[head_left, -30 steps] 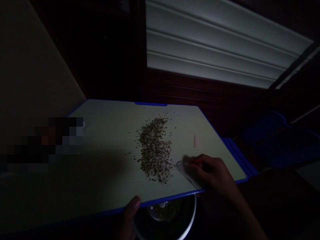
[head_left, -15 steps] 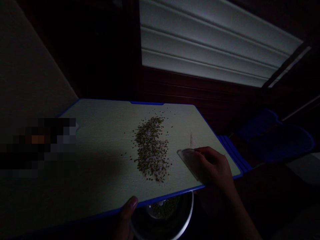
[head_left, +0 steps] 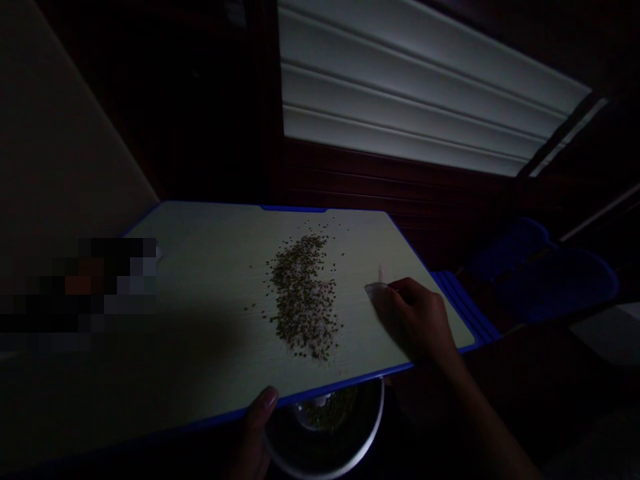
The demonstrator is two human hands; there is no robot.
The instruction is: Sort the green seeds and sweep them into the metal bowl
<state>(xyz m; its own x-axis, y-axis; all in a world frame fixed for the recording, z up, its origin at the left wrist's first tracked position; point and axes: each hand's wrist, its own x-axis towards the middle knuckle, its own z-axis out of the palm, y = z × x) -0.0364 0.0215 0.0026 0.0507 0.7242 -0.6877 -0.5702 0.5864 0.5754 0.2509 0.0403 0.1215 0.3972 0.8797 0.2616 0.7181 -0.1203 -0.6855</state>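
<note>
A pale tabletop (head_left: 200, 267) with a blue rim spreads in front of me. A heap of small greenish seeds or beans (head_left: 303, 300) mixed with whitish grains lies at its middle. My left hand (head_left: 257, 427) grips the near edge, thumb on top and fingers hidden underneath. Right of the heap, my right hand (head_left: 420, 317) pinches a thin see-through piece with a curved edge (head_left: 377, 289), low over the surface; its exact kind is unclear. Just beyond it lies a small whitish streak (head_left: 380, 273). Below the near edge, a metal-rimmed bowl (head_left: 373, 437) holds more green seeds or beans.
A blue chair (head_left: 560, 273) stands at the right, beside blue slats (head_left: 463, 303) at the table's end. White louvred panels (head_left: 400, 87) in dark wood rise behind. A pixelated patch (head_left: 100, 287) hides something on the left. The light is dim.
My right hand has moved slightly away from me with the see-through piece, which now shows less of its surface. The whitish streak looks smaller. My left hand keeps its grip.
</note>
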